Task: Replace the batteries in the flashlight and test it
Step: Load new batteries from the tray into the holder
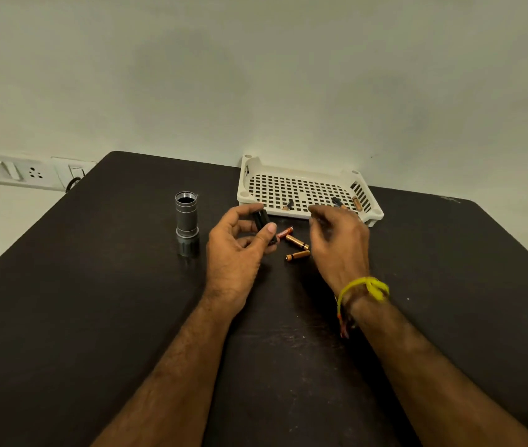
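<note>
The grey flashlight body [187, 226] stands upright on the dark table, head down and open end up, left of my hands. My left hand [237, 250] grips a black battery holder [262, 222] between thumb and fingers. Right of it, three batteries lie on the table: a red one [283, 232] and two copper ones [297, 242] [298, 255]. My right hand [340, 240] hovers just right of these, at the near edge of the white tray, fingers curled; whether it holds anything is hidden. Inside the tray lie more batteries [288, 205] [338, 202] [356, 203].
A white perforated plastic tray [291, 188] sits at the table's far edge against the wall. Wall sockets and a switch [7, 171] are at the far left, beyond the table's rounded corner. A yellow thread band [369, 288] is around my right wrist.
</note>
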